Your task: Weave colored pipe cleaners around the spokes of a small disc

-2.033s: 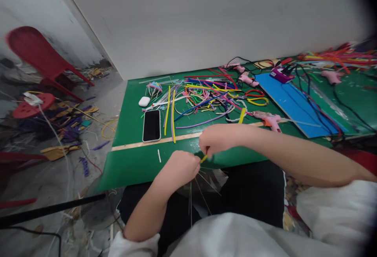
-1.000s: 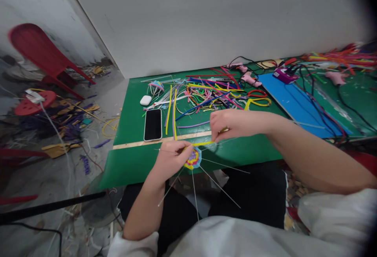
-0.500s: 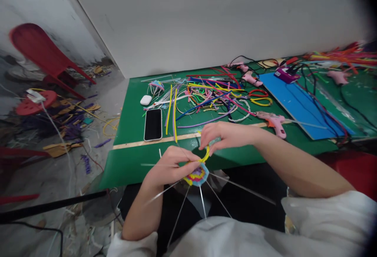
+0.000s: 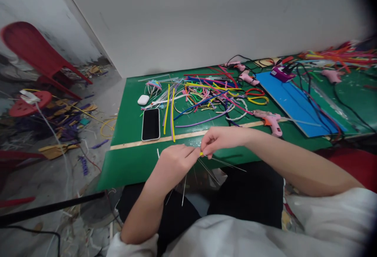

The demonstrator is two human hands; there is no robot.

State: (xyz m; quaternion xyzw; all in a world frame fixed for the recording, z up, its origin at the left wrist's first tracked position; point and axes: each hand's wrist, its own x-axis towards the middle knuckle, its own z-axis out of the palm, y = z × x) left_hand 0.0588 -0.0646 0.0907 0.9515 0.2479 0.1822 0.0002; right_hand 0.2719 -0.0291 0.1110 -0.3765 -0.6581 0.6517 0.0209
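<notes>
My left hand (image 4: 172, 164) is closed around a small woven disc with thin wire spokes (image 4: 206, 166) sticking out below it; the disc itself is hidden by my fingers. My right hand (image 4: 219, 141) pinches the end of a yellow pipe cleaner (image 4: 201, 153) right where the two hands meet, at the near edge of the green table (image 4: 132, 162). Both hands hover over my lap just in front of that edge.
A pile of coloured pipe cleaners (image 4: 206, 96) lies mid-table, with a black phone (image 4: 150, 124) and a white earbud case (image 4: 143, 100) to its left. A pink glue gun (image 4: 269, 120) and a blue board (image 4: 297, 103) sit to the right. A red chair (image 4: 35, 52) stands on the littered floor.
The woven disc, visible earlier, is now turned and covered by my left hand. My right hand has drawn the yellow pipe cleaner in close, so only its tip shows.
</notes>
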